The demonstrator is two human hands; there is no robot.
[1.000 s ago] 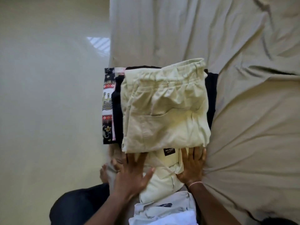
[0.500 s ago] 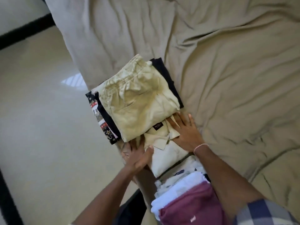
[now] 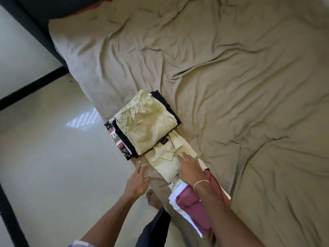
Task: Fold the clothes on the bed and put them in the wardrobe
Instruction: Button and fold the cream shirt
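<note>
Our right hand [image 3: 188, 168] lies flat, fingers straight and slightly spread, on the folded pale-green collared shirt [image 3: 164, 157]. Our left hand [image 3: 138, 182] is open just beside the shirt's left edge and holds nothing. The shirt rests at the edge of the rumpled olive bedsheet [image 3: 249, 86], between the folded pale-khaki trousers [image 3: 147, 129] topping a stack and a folded maroon garment [image 3: 192, 211]. We judge the cloth light, soft and limp; it is best lifted with palms slid under opposite edges, lest the folds slump.
</note>
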